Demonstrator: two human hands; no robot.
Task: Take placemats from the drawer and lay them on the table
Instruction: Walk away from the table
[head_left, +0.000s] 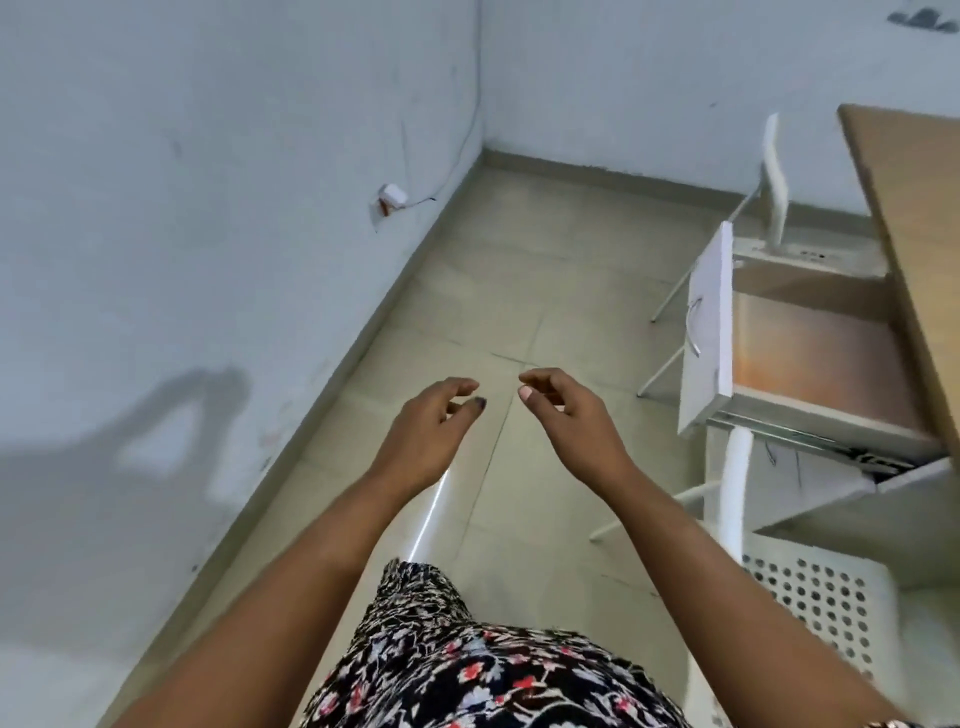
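A white-fronted drawer (707, 332) stands pulled out from under the wooden table (906, 208) at the right. Its wooden bottom (810, 358) shows bare, and no placemat is in view. My left hand (431, 423) and my right hand (566, 410) hover side by side over the floor, left of the drawer. Both hold nothing, with fingers loosely curled and apart. The right hand is the closer one to the drawer front, roughly a hand's width away.
A white chair with a perforated seat (821, 608) stands below the drawer at the lower right. A second white chair (771, 176) sits farther back by the table. White walls meet in a corner ahead, with a loose socket (389, 200) on the left wall. The floor is beige tile.
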